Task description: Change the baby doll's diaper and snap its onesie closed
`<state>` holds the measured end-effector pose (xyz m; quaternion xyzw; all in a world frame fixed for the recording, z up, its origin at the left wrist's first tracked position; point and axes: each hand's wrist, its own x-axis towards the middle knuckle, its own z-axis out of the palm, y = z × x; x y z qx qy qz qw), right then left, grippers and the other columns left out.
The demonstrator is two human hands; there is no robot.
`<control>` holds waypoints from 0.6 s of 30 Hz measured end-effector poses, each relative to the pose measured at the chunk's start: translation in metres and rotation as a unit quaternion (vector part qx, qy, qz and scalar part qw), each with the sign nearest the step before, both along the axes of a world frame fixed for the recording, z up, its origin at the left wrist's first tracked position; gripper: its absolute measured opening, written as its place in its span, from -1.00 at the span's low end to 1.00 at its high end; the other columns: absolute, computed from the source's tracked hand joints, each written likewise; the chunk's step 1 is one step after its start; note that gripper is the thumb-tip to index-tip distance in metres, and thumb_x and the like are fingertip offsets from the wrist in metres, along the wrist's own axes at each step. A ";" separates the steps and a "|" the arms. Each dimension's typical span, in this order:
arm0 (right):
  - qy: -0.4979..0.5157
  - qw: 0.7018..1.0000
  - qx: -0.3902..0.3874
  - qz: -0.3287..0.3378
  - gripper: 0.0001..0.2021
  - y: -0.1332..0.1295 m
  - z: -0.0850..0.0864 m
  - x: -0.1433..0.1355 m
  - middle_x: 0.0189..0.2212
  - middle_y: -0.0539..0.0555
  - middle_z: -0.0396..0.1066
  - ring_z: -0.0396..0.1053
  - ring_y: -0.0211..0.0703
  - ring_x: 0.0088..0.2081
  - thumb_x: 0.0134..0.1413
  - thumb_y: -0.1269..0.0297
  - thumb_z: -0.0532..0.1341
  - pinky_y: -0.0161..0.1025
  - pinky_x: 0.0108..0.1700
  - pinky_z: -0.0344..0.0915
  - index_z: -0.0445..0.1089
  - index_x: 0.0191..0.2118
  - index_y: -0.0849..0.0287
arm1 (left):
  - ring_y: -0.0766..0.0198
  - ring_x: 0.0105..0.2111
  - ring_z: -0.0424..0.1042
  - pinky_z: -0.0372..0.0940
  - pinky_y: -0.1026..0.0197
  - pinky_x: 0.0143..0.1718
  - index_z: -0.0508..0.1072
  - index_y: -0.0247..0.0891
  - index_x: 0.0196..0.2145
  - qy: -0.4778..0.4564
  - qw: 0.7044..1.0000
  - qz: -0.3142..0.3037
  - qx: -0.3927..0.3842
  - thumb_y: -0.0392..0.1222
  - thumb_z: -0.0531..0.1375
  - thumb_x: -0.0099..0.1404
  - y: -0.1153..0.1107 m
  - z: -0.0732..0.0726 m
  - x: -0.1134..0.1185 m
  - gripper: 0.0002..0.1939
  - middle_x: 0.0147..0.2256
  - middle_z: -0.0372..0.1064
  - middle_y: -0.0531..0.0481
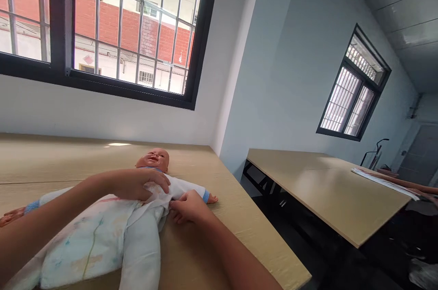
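Note:
A baby doll lies face up on the wooden table, in white clothes with blue cuffs, its arms spread. Its printed white garment is spread out toward the lower left, beside a white trouser leg. My left hand rests on the doll's chest, with bent fingers closed on the white cloth there. At the doll's side, below its sleeve, my right hand pinches the edge of the white clothing between thumb and fingers.
A second wooden table stands to the right, past a gap. On its far right edge lie white sheets, with another person's arm over them. A barred window is in the wall behind my table.

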<state>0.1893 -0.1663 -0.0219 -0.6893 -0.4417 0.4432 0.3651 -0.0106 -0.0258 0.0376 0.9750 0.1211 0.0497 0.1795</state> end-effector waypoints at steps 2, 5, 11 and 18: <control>-0.018 1.000 0.003 0.003 -0.69 -0.001 -0.002 -0.002 -0.66 -0.01 0.35 0.33 -0.33 -0.62 0.19 0.45 0.27 -0.46 -0.57 0.32 0.31 -0.59 0.22 | 0.10 0.24 0.34 0.22 0.17 0.27 0.65 -0.02 0.00 0.005 1.000 -0.018 0.001 -0.50 0.10 0.17 -0.003 -0.005 0.014 -0.42 0.24 0.43 0.08; -0.025 0.999 0.009 0.022 -0.67 -0.001 -0.004 -0.002 -0.68 -0.03 0.34 0.32 -0.31 -0.62 0.16 0.42 0.32 -0.45 -0.58 0.27 0.30 -0.60 0.21 | 0.06 0.28 0.27 0.01 0.02 0.39 0.69 -0.02 -0.21 0.013 0.998 -0.038 0.045 -0.48 0.10 0.27 -0.010 -0.020 0.028 -0.55 0.15 0.51 0.10; -0.069 0.996 0.007 0.057 -0.68 0.006 -0.009 0.009 -0.69 -0.06 0.32 0.27 -0.31 -0.64 0.10 0.36 0.35 -0.41 -0.59 0.19 0.30 -0.61 0.17 | -0.02 0.31 0.15 -0.30 -0.27 0.42 0.68 0.03 -0.27 0.022 0.994 -0.023 0.101 -0.33 0.19 0.34 -0.028 -0.036 0.032 -0.71 0.20 0.44 0.10; -0.113 0.991 -0.028 0.064 -0.73 0.007 -0.002 0.024 -0.71 -0.08 0.30 0.25 -0.34 -0.64 0.02 0.46 0.30 -0.42 -0.56 0.18 0.30 -0.62 0.18 | -0.23 0.43 -0.08 -0.15 -0.44 0.32 0.70 0.02 -0.31 0.068 0.985 0.057 0.149 -0.18 0.23 0.33 -0.040 -0.031 0.036 -0.78 0.41 0.16 0.04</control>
